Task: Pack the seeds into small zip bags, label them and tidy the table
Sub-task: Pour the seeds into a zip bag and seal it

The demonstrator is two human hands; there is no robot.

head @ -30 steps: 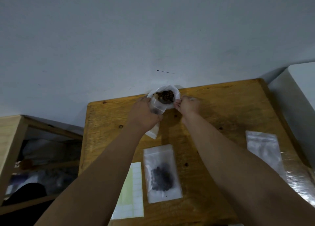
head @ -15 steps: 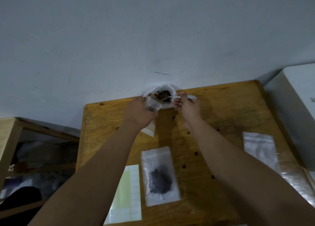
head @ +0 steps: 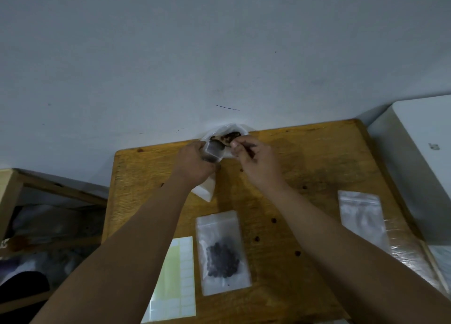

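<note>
At the table's far edge lies a crumpled clear bag of brown seeds point(head: 230, 136). My left hand point(head: 195, 163) holds a small zip bag point(head: 212, 151) upright with its mouth held wide, and the bag's lower end hangs below the hand. My right hand point(head: 253, 160) has its fingertips pinched together on brown seeds right beside that mouth; blur hides how much it holds. Nearer me a filled zip bag point(head: 223, 253) with dark seeds lies flat. A sheet of white labels point(head: 177, 282) lies to its left.
The wooden table point(head: 305, 157) stands against a grey wall. A stack of empty zip bags point(head: 361, 216) lies at its right side, with a plastic-wrapped packet point(head: 410, 255) below it. A white box point(head: 419, 152) stands to the right. A wooden shelf point(head: 14, 184) stands to the left.
My right hand has drawn back from the seed bag's rim to the small bag's mouth, fingers now pinched. My left hand has tipped the small bag closer to the seeds.
</note>
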